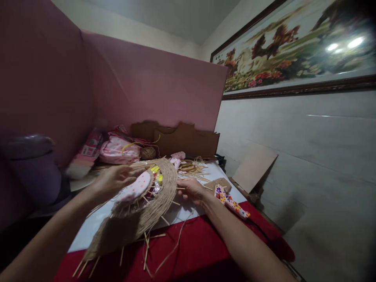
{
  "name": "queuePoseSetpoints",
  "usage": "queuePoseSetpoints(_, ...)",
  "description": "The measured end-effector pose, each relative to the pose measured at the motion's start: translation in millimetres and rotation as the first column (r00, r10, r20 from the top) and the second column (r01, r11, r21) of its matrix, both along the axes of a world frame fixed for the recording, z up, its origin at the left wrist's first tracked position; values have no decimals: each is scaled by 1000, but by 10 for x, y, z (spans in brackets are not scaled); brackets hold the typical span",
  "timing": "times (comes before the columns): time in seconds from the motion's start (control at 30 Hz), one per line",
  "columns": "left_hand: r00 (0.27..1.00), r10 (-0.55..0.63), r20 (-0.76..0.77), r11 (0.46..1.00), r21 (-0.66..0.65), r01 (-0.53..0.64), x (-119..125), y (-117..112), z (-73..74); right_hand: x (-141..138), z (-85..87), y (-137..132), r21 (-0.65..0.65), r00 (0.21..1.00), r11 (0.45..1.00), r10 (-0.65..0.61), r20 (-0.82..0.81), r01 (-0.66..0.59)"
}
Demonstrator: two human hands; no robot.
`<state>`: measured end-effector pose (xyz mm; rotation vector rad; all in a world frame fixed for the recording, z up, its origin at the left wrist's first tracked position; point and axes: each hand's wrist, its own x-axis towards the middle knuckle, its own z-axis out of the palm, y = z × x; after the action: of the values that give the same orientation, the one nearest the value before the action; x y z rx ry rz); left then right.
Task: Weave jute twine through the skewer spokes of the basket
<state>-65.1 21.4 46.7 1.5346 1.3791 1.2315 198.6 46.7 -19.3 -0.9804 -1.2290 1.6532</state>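
A curved woven twine piece (167, 188) on thin wooden sticks stands tilted over the table, its stick ends poking past the outer edge. A white pad with pink dots (136, 188) fills its inner curve, and yellow and shiny bits show through the gap between. At the outer right edge my right hand (190, 190) is closed, gripping the weave beside a stick. My left hand (116, 180) is by the dotted pad, slightly blurred, fingers loosely apart, with nothing visible in them. A loose twine strand (179, 239) trails below the piece.
A flowered cloth piece (232, 201) lies right of my right hand, near a brown card (219, 185). Behind are loose sticks (194, 169), a twine ball (148, 153), pink fabric (120, 150) and cardboard (185, 141). A lidded bin (33, 172) stands left; red cloth (205, 246) covers the front.
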Motion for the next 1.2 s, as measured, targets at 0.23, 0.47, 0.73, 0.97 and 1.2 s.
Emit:
queuePoseSetpoints(0.23, 680, -40, -732, 990, 64, 127, 873, -349, -187, -48, 57, -142, -56, 988, 988, 147, 46, -144)
queuePoseSetpoints(0.47, 570, 82, -817, 977, 178, 114, 1029, -435, -374, -77, -27, -115, -27, 979, 985, 171, 109, -169)
queuePoseSetpoints(0.73, 483, 128, -866, 969, 212, 125, 1067, -439, -489, -79, -31, -123, 5, 967, 978, 207, 148, -211)
queuePoseSetpoints(0.97, 384, 221, -897, 951, 284, 118, 1095, -434, -598, -91, -3, -159, 5, 968, 980, 197, 154, -200)
queuePoseSetpoints(1.2, 332, 241, -912, 947, 296, 125, 1109, -456, -608, -90, -16, -136, 9, 964, 978, 202, 174, -207)
